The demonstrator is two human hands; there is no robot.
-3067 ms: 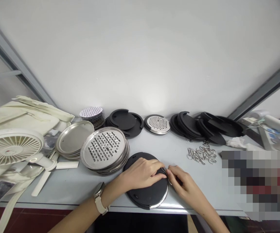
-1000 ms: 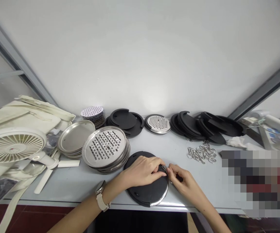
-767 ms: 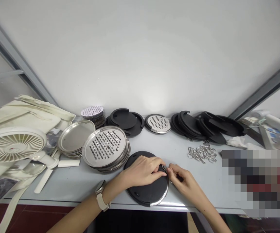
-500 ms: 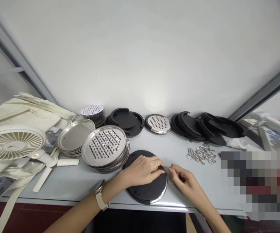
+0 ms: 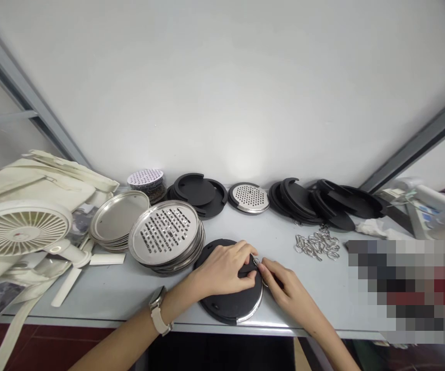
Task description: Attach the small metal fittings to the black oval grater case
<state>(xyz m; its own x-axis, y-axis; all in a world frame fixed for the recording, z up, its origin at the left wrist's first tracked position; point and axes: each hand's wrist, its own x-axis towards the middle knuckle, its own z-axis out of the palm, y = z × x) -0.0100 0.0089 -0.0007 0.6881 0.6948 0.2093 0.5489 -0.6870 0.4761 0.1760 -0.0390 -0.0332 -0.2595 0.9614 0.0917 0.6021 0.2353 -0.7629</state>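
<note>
Black round disc (image 5: 226,304) lies flat on the table (image 5: 323,293) at lower centre of the frame, with a steel rim (image 5: 250,319) along its lower right edge. Left hand (image 5: 222,270) is clamped over the disc's upper edge. Right hand (image 5: 288,293) abuts it, fingertips (image 5: 268,271) pinching a small metal clip (image 5: 256,262) at that edge. A steel grater stack (image 5: 164,234) stands just left of the disc. Loose steel rings (image 5: 317,245) lie right, near black discs (image 5: 295,201) along the wall.
</note>
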